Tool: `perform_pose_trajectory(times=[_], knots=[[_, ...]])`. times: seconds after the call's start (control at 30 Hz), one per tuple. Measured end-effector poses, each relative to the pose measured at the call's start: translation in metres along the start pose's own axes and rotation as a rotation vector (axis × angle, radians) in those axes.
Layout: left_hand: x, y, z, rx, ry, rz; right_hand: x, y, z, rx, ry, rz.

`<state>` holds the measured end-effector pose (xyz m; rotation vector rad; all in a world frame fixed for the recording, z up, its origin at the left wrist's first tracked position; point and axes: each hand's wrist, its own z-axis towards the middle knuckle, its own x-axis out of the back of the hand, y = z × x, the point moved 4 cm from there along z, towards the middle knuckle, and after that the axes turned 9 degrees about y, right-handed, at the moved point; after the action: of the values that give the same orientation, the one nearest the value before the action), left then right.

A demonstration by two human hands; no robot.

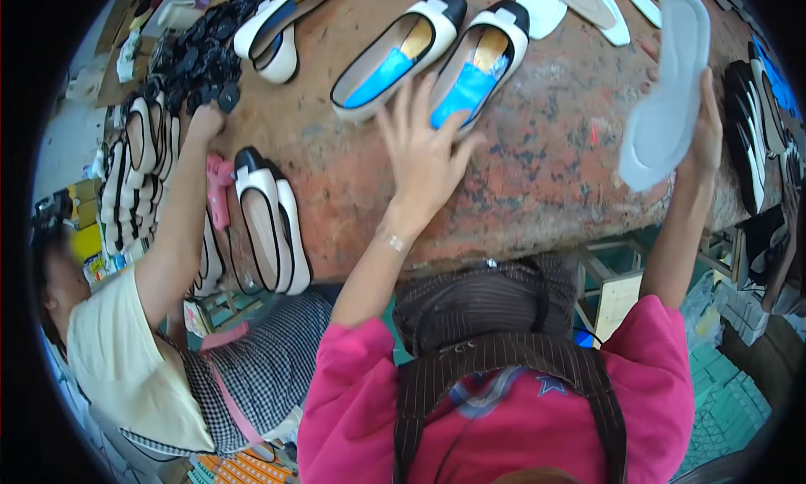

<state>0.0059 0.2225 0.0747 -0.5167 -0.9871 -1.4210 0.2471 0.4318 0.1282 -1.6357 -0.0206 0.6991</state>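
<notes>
Two white flat shoes with black toes and black trim lie side by side ahead of me: the left shoe and the right shoe. Inside each is a bright blue piece, with a gold patch toward the toe. My left hand reaches to their heel ends with fingers spread, nearest the right shoe's heel; whether it touches cannot be made out. Held up at the right, a pale grey insole is in my right hand, gripped along its outer edge with the fingers partly behind it.
A worn reddish-brown table spans the front. On the left a co-worker reaches toward black pieces, near a pink glue gun and paired shoes. More insoles lie at the back; stacked shoes stand right.
</notes>
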Motion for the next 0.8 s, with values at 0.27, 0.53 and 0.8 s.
perform_pose_trajectory(times=[0.27,0.53,0.8], knots=[[0.085,-0.050,-0.112,0.149,-0.112,-0.341,-0.103,0.039,-0.113,0.696,-0.517,-1.180],[0.067,-0.059,-0.174,0.306,0.123,-0.564,-0.186,0.172,-0.153,0.609,-0.708,-0.998],[0.057,-0.061,-0.188,0.336,0.204,-0.667,-0.199,0.198,-0.165,0.547,-0.705,-1.043]])
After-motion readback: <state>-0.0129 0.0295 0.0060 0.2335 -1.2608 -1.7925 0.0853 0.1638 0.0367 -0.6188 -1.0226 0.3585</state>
